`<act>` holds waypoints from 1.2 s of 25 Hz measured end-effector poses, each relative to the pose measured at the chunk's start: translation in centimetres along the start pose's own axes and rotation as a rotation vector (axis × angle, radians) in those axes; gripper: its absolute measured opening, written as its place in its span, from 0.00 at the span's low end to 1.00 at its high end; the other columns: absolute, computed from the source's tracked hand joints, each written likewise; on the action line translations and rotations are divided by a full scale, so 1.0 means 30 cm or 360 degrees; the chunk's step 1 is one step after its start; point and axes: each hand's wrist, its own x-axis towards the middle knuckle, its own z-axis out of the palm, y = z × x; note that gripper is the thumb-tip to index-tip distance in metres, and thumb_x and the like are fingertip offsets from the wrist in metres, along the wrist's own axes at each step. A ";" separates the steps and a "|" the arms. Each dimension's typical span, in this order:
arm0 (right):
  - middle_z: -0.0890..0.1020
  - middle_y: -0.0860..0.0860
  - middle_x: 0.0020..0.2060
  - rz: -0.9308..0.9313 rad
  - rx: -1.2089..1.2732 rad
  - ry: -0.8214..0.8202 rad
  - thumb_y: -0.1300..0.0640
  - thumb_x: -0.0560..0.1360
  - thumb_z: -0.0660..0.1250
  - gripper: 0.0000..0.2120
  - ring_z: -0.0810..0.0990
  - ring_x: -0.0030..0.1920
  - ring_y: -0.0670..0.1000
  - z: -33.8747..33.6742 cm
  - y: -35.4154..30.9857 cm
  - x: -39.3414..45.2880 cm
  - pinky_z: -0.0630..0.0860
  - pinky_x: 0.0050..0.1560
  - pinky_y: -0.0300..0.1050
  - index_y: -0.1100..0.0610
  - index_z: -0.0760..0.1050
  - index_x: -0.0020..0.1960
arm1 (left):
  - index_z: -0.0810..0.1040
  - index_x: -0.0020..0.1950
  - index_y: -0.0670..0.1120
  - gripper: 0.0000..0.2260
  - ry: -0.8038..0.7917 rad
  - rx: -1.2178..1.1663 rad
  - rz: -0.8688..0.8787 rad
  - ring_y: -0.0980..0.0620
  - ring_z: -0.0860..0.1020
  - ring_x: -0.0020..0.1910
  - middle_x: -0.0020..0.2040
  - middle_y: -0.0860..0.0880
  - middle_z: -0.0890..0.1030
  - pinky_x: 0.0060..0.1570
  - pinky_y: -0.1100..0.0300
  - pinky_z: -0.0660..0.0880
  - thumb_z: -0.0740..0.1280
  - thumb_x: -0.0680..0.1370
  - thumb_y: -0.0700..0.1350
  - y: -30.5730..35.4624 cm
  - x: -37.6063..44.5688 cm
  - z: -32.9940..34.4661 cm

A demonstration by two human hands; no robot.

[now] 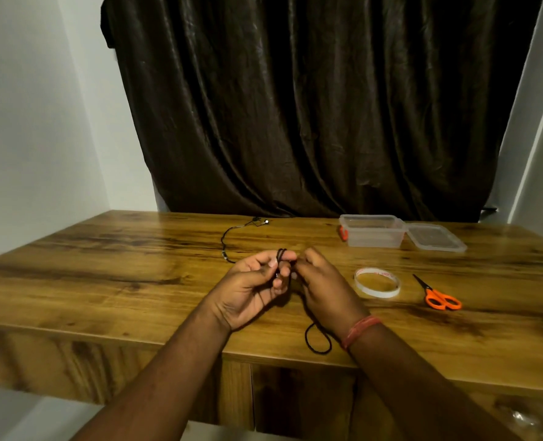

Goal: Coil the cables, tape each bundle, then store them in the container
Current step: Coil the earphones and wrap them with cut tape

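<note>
Hands: left hand (253,286) and right hand (322,281) pinch 1 cable (318,340); 1 container (372,231), 1 tape roll (377,282).

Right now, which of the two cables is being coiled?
The black cable looped over the left hand's fingers, right hand feeding it. The other cable lies untouched farther back.

Left hand (251,281) palm up above wooden table (105,268), black cable (281,254) looped over its fingers. Right hand (322,281) pinches same cable just beside; loop hangs near table edge. Tape roll (377,282), orange scissors (438,296) at right. Open clear container (372,232) with lid (435,238) far right. Dark curtain (311,106) behind.
</note>
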 end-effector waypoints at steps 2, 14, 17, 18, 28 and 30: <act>0.70 0.48 0.51 -0.0015 -0.0020 -0.0141 0.63 0.77 0.66 0.12 0.75 0.47 0.47 0.009 -0.012 -0.003 0.74 0.46 0.39 0.55 0.72 0.59 | 0.82 0.57 0.39 0.12 0.0101 -0.0050 0.0058 0.54 0.77 0.36 0.40 0.45 0.79 0.38 0.62 0.78 0.64 0.76 0.37 0.009 0.000 0.004; 0.75 0.46 0.50 0.0069 0.0172 -0.0171 0.58 0.80 0.64 0.12 0.74 0.49 0.42 0.003 0.000 -0.009 0.67 0.49 0.29 0.54 0.78 0.62 | 0.79 0.50 0.39 0.10 0.0796 0.0418 0.0450 0.46 0.82 0.56 0.55 0.42 0.82 0.58 0.53 0.78 0.58 0.83 0.35 -0.021 0.057 -0.012; 0.75 0.43 0.45 0.0276 0.0453 -0.0008 0.61 0.79 0.65 0.08 0.75 0.41 0.36 -0.023 0.013 -0.010 0.67 0.43 0.26 0.54 0.82 0.54 | 0.79 0.53 0.46 0.11 0.0780 0.0986 0.0366 0.52 0.82 0.53 0.52 0.46 0.83 0.56 0.57 0.77 0.58 0.83 0.37 -0.059 0.053 -0.003; 0.74 0.42 0.44 0.0298 0.0498 0.0019 0.61 0.79 0.65 0.08 0.76 0.39 0.36 -0.028 0.012 -0.012 0.68 0.41 0.26 0.54 0.82 0.53 | 0.79 0.55 0.48 0.10 0.0715 0.1253 0.0358 0.54 0.81 0.52 0.50 0.50 0.83 0.55 0.60 0.76 0.59 0.83 0.38 -0.071 0.050 -0.003; 0.77 0.55 0.31 0.0883 0.1790 0.0192 0.68 0.79 0.63 0.05 0.76 0.27 0.50 -0.071 0.009 -0.003 0.77 0.30 0.43 0.62 0.76 0.51 | 0.76 0.44 0.51 0.09 0.0206 0.2159 0.0376 0.54 0.78 0.42 0.41 0.53 0.79 0.44 0.51 0.76 0.59 0.81 0.45 -0.104 0.049 0.001; 0.74 0.53 0.32 0.0958 0.2257 0.0297 0.72 0.77 0.61 0.09 0.74 0.28 0.47 -0.098 0.021 0.001 0.76 0.28 0.40 0.63 0.76 0.53 | 0.76 0.44 0.52 0.08 0.0196 0.2197 0.0346 0.54 0.77 0.43 0.41 0.54 0.78 0.44 0.51 0.76 0.60 0.81 0.45 -0.106 0.053 0.000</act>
